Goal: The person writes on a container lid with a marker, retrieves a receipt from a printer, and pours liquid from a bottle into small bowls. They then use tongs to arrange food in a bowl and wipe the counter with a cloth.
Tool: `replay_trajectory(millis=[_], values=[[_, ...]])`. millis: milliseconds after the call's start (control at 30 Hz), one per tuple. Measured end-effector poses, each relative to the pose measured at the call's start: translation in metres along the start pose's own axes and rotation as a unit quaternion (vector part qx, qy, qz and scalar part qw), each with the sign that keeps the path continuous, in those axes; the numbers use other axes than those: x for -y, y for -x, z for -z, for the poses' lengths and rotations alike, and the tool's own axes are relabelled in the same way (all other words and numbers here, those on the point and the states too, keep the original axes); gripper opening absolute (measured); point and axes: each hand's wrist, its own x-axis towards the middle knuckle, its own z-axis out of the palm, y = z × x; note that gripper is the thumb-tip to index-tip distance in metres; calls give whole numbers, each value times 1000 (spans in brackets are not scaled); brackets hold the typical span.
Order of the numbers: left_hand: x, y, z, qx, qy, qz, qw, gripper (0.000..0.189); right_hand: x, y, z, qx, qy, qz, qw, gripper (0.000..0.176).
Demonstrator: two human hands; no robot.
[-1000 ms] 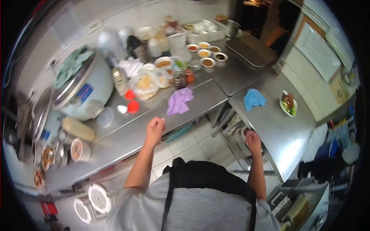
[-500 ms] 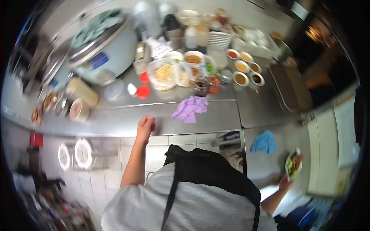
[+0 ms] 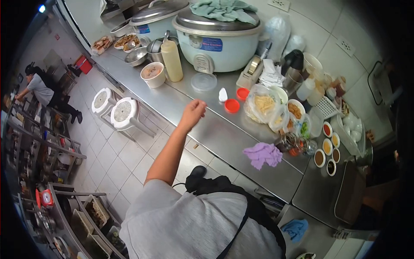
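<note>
Left hand (image 3: 194, 115) loosely curled above the stainless-steel counter (image 3: 224, 121), we reach out bare-armed; our right hand is out of view, and we cannot tell whether it is open or closed. Near us stands a round white tub (image 3: 153, 75) filled with something pinkish-brown, beside a clear squeeze bottle (image 3: 172, 61) of pale yellow liquid. Farther back, white bowls (image 3: 127, 42) hold browned food near a shiny metal bowl (image 3: 136, 56).

Across the counter, a clear plastic bag (image 3: 263, 104) bulges with pale yellow strips, next to a round white bowl (image 3: 296, 110) of orange-brown pieces and a clear container (image 3: 305, 129) of chopped greens. Six small white cups (image 3: 327, 147) show red, yellow, orange, brown and near-black sauces. A white plastic basket (image 3: 349, 134) carries rounded white items. Twin pale-blue rice cookers (image 3: 217, 49) sit lidded, the larger under a green cloth (image 3: 224, 9).

Closest to our left hand, a round clear plastic lid (image 3: 204, 81) lies flat just beyond the fingers, apart from them. Two round red lids (image 3: 232, 106) and a small white object (image 3: 222, 95) lie to its right, while a crumpled purple cloth (image 3: 263, 155) rests farther right, near the counter's front edge.
</note>
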Motion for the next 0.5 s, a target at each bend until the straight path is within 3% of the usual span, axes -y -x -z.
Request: replay_trajectory(millis=[267,500], values=[[-48,-131,148,-161,45,-113,979,13,207,4,-41,-11,-56,10,998,35],[-50,-252,247,-187,14,-87,978,17,320,33,-43,-18,-38,22,999,34]])
